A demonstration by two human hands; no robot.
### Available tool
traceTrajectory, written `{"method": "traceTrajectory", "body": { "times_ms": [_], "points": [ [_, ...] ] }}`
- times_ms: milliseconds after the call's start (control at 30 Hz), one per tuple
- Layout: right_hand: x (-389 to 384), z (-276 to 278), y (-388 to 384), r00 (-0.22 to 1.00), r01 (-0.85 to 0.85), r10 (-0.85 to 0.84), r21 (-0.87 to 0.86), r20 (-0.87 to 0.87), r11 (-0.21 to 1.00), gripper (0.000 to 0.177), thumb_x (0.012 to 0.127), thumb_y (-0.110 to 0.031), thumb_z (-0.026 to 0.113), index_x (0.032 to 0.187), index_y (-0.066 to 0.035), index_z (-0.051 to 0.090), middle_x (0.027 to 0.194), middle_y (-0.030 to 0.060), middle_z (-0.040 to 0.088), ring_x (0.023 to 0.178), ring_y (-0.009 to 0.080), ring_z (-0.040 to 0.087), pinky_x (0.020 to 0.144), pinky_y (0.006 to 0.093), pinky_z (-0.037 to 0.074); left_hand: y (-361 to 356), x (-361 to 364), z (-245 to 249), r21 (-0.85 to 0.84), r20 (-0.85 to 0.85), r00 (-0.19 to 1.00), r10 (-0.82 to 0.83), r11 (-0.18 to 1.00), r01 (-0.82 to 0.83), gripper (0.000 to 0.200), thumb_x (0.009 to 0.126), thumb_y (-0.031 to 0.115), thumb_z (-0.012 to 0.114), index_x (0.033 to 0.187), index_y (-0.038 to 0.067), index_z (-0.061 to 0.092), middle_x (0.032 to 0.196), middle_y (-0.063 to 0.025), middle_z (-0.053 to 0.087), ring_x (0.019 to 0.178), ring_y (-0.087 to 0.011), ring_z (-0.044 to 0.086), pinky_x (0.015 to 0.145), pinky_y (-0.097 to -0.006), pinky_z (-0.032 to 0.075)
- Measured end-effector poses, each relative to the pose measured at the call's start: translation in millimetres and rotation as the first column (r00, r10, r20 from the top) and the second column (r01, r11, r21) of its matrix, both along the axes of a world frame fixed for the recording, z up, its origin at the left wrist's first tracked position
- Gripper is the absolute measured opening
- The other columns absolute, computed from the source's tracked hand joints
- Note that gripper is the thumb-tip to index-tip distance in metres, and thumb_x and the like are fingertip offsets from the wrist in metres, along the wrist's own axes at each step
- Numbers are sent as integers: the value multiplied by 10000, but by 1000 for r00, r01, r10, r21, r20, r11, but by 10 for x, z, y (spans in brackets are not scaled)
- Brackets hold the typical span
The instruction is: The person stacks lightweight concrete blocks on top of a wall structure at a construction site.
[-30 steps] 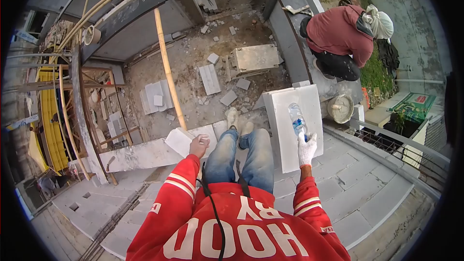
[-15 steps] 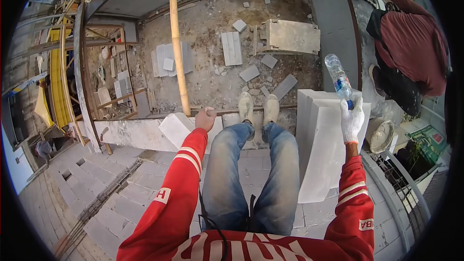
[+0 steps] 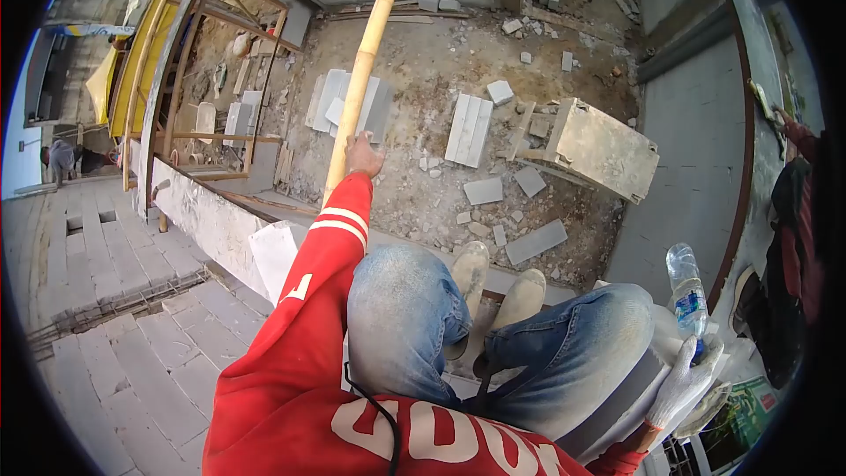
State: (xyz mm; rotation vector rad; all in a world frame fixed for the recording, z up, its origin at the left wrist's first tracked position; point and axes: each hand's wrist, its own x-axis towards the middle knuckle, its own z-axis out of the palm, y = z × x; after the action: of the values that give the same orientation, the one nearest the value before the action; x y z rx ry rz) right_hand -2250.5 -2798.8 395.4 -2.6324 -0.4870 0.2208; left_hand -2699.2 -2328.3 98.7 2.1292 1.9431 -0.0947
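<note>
My bare left hand [image 3: 364, 157] is stretched forward at the bamboo pole [image 3: 371, 40], its fingers curled against the pole's side. In my right hand [image 3: 684, 388], which wears a white knitted glove, is a clear plastic water bottle [image 3: 684, 278] with a blue label. My fingers close around its blue cap end, and the bottle's base points away from me. Below that hand, partly hidden by my bent knee, are pale blocks [image 3: 617, 397]. Another pale block [image 3: 274, 251] lies on the ledge left of my legs.
Beneath my shoes is a rubble-strewn floor with stacked blocks [image 3: 469, 130] and a worn box-like stand [image 3: 604, 145]. Beside the bottle, at right, a person [image 3: 789, 238] is close by. A grey wall [image 3: 683, 159] runs along the right. Block paving [image 3: 132, 335] spreads at left.
My left hand has moved forward to the bamboo pole. My knees are more bent and spread, and the view has turned. The bottle stays in my right hand, lower and further right.
</note>
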Motion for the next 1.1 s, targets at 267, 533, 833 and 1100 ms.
{"method": "traceTrajectory", "body": {
  "times_ms": [267, 533, 833, 1100],
  "points": [
    [-41, -127, -62, 974, -70, 42, 120, 224, 990, 257, 958, -119, 528, 1163, 37, 520, 998, 155, 582, 921, 261, 561, 861, 359, 448, 456, -363, -562, 28, -40, 933, 358, 933, -358, 845, 756, 280, 803, 1436, 179, 312, 1428, -158, 347, 1316, -387, 418, 1026, -544, 435],
    [301, -458, -618, 974, 19, -23, 18, 226, 1000, 492, 953, -150, 571, 1361, 75, 415, 1032, 111, 569, 862, 156, 526, 778, 290, 458, 865, -452, -987, -113, -129, 840, 527, 834, -540, 1035, 740, 389, 820, 1522, 170, 178, 1537, -197, 301, 1413, -376, 340, 1092, -561, 375],
    [22, -47, -70, 1000, 0, -1, 33, 12, 999, 133, 962, -137, 545, 920, -13, 524, 779, 11, 518, 696, 89, 447, 649, 252, 399, 1266, -660, -1132, -88, -17, 926, 377, 922, -377, 555, 689, 325, 820, 1135, 53, 632, 1076, -200, 699, 1018, -388, 671, 881, -478, 533],
    [446, -257, -834, 974, -67, 137, -343, 183, 937, 363, 980, -305, 503, 1216, -33, 457, 1139, 96, 424, 1038, 265, 325, 877, 403, 262, 1116, -552, -1118, -19, -25, 907, 420, 907, -421, 546, 694, 295, 800, 1153, 81, 597, 1020, -219, 701, 980, -389, 681, 864, -484, 535]
  ]
}}
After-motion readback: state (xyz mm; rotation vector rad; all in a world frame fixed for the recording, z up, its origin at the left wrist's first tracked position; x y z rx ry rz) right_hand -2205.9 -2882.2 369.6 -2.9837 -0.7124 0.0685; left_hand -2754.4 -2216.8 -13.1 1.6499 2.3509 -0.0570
